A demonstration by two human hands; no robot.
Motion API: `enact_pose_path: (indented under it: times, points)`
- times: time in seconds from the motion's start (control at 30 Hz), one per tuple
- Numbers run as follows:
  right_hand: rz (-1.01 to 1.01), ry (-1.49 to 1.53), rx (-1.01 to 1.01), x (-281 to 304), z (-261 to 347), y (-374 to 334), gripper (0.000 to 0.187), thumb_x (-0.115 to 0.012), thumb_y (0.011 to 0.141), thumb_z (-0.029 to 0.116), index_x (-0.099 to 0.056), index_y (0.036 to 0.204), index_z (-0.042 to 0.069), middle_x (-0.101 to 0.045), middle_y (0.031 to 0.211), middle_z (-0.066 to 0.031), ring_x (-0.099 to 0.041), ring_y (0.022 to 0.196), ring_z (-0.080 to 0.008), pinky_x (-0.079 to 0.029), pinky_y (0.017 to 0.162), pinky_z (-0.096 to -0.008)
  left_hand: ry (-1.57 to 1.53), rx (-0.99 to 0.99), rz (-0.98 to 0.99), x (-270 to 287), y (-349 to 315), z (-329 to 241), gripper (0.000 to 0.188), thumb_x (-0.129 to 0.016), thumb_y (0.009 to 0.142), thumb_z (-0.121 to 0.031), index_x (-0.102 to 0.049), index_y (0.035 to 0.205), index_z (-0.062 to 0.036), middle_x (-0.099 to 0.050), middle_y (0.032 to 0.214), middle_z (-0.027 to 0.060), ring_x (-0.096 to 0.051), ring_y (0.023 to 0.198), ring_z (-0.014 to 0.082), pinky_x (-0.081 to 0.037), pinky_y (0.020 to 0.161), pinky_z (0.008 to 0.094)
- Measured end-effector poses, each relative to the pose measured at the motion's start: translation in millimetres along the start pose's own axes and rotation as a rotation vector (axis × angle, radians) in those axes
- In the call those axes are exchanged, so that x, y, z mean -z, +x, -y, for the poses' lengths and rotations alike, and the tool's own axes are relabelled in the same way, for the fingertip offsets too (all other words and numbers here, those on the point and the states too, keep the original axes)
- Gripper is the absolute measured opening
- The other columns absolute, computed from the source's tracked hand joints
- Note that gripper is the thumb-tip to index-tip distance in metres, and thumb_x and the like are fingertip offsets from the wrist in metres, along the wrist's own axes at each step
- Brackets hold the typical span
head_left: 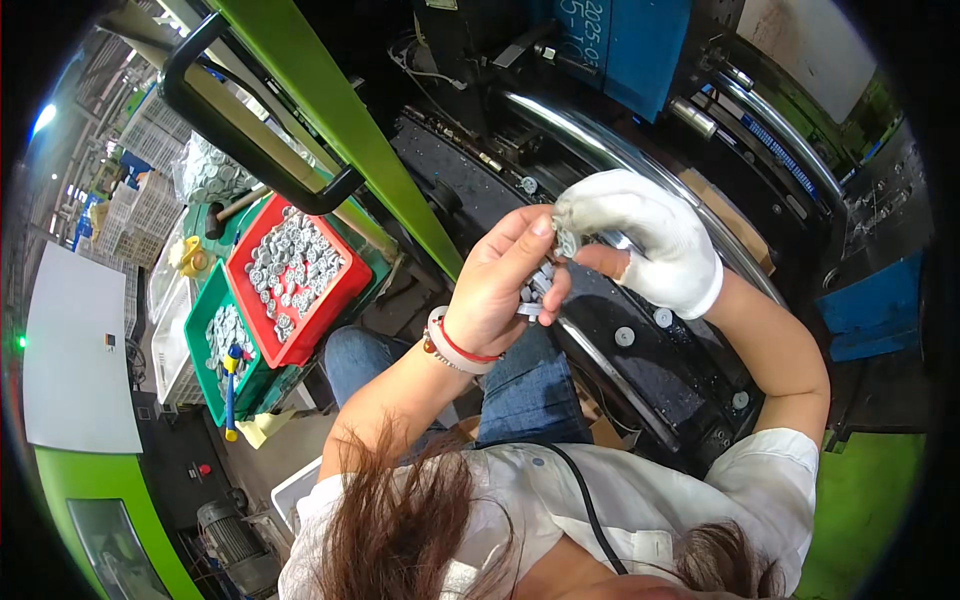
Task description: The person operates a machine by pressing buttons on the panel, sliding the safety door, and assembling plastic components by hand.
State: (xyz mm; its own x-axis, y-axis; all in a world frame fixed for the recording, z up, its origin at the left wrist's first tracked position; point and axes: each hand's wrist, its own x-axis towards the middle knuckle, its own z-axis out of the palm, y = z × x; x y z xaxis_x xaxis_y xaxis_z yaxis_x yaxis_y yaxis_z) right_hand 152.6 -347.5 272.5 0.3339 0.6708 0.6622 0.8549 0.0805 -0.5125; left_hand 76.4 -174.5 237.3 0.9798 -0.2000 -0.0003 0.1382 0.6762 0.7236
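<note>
In front of my chest, my left hand (490,280) is bare and curled around several small grey plastic parts (538,290). Its thumb and my right hand (655,240) meet at a round grey plastic part (568,243), pinched between them. A white glove covers most of the right hand, but its thumb pokes out bare. Fingers hide part of the round piece. Similar loose round pieces lie on the dark machine bed below, one (625,336) beneath the gloved hand and another (663,317) beside it.
To the left, a red tray (312,338) and a green tray (262,378) hold many grey parts. A blue-and-yellow hand tool (231,392) lies across the green one. A hammer (240,207) rests behind. Beside me rises a green door frame (330,120); polished bars (585,130) cross the machine.
</note>
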Motion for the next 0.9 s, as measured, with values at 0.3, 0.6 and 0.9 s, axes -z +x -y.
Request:
enact_pose_path:
  times: [0.3, 0.6, 0.9]
  points:
    - [0.078, -0.081, 0.024, 7, 0, 3, 0.032, -0.071, 0.076, 0.019, -0.06, 0.102, 0.005, -0.06, 0.102, -0.0129, -0.059, 0.094, -0.0306, -0.047, 0.082, -0.038, 0.138, -0.032, 0.025, 5, 3, 3, 0.025, -0.052, 0.094, -0.023, -0.05, 0.11, -0.0028, -0.056, 0.079, 0.0059, -0.053, 0.055, 0.0118, -0.043, 0.043, 0.0223]
    - [-0.741, -0.249, -0.23, 144, -74, 31, 0.041, -0.059, 0.086, 0.004, -0.046, 0.125, 0.0, -0.056, 0.112, -0.0094, -0.056, 0.101, -0.0178, -0.046, 0.088, -0.029, 0.199, 0.056, -0.073, 25, -6, 5, 0.021, -0.047, 0.095, -0.027, -0.048, 0.104, -0.0086, -0.05, 0.085, 0.0065, -0.045, 0.046, 0.0146, -0.034, 0.037, 0.0231]
    - [-0.826, -0.222, -0.44, 239, -208, 36, 0.037, -0.063, 0.085, 0.006, -0.055, 0.121, 0.005, -0.062, 0.114, -0.0071, -0.058, 0.101, -0.0144, -0.045, 0.089, -0.0258, 0.078, 0.109, -0.086, 52, -29, 8, 0.009, -0.052, 0.092, -0.014, -0.053, 0.097, -0.0065, -0.052, 0.081, 0.007, -0.048, 0.046, 0.0159, -0.037, 0.036, 0.0241]
